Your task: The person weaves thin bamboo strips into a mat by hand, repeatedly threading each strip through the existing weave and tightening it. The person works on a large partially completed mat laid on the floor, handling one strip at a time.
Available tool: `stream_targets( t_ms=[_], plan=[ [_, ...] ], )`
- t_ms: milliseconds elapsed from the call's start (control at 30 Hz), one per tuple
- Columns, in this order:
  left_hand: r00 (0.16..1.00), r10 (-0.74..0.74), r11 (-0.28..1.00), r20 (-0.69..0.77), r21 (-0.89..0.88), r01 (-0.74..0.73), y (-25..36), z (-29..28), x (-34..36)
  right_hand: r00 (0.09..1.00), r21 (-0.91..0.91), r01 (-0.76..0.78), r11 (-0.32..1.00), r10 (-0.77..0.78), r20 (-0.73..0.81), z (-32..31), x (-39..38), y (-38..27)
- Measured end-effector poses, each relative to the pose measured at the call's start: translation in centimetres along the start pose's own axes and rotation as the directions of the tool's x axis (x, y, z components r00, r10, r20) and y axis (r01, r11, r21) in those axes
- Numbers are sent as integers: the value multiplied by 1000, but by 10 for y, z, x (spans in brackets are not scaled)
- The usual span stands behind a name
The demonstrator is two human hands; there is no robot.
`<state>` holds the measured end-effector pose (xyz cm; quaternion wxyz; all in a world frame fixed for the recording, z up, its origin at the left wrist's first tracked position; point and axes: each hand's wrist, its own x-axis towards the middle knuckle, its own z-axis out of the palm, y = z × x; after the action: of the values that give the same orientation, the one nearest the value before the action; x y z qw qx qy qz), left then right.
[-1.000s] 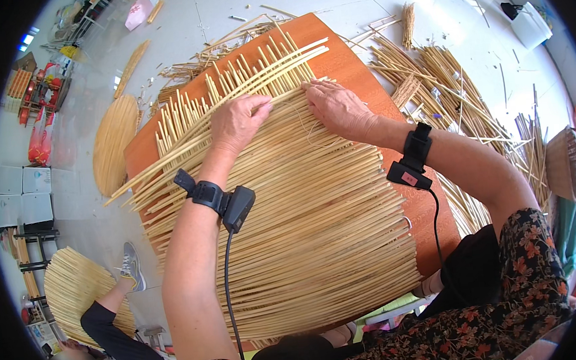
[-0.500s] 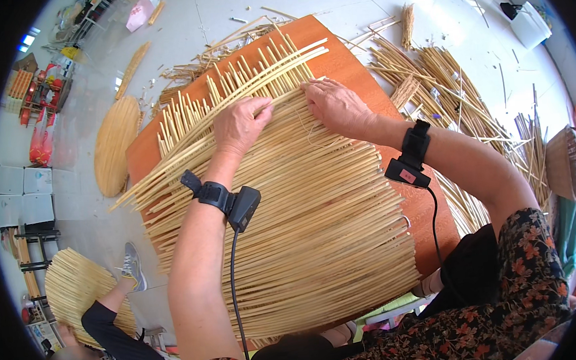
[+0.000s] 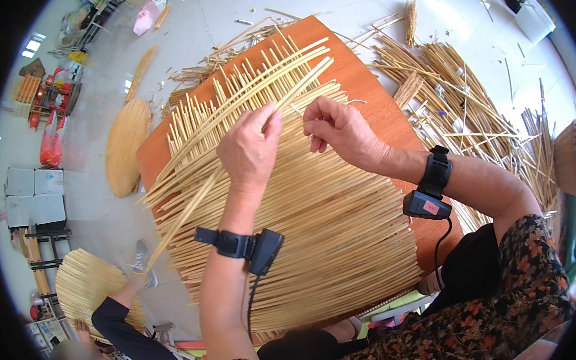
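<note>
My left hand (image 3: 250,146) is closed around a few pale stalks (image 3: 311,73), held diagonally above a mat of closely laid stalks (image 3: 305,238) on an orange-brown board (image 3: 383,121). Just to its right, my right hand (image 3: 338,131) has curled fingers pinching what looks like a thin pale thread, small and partly hidden. Longer loose stalks (image 3: 261,69) lie across the mat's far part, over rows of short stalk ends. Both wrists wear black strapped devices with cables.
Heaped stalks (image 3: 461,97) cover the floor at right, beside a basket (image 3: 567,156). At lower left, another person (image 3: 132,335) sits by a round stalk mat (image 3: 83,278). An oval panel (image 3: 124,147), white boxes (image 3: 24,183) and a white bin (image 3: 532,16) stand around.
My left hand has lifted stalks off the mat, swinging their near ends toward me. My right hand has drawn back slightly toward me and turned, its fingers now curled. The view has shifted slightly.
</note>
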<state>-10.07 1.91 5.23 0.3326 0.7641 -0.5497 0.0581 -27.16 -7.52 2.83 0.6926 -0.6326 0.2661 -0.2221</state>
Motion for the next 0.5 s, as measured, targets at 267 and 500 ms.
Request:
stream_targets(
  t_ms=[267, 500],
  plan=[
    [985, 33, 999, -171, 4, -33, -1, 2, -21, 986, -317, 23, 948, -75, -151, 0, -1, -3],
    [986, 28, 1000, -166, 14, -26, -2, 10, -25, 974, -297, 65, 953, -126, -190, 5, 0, 4]
  ],
)
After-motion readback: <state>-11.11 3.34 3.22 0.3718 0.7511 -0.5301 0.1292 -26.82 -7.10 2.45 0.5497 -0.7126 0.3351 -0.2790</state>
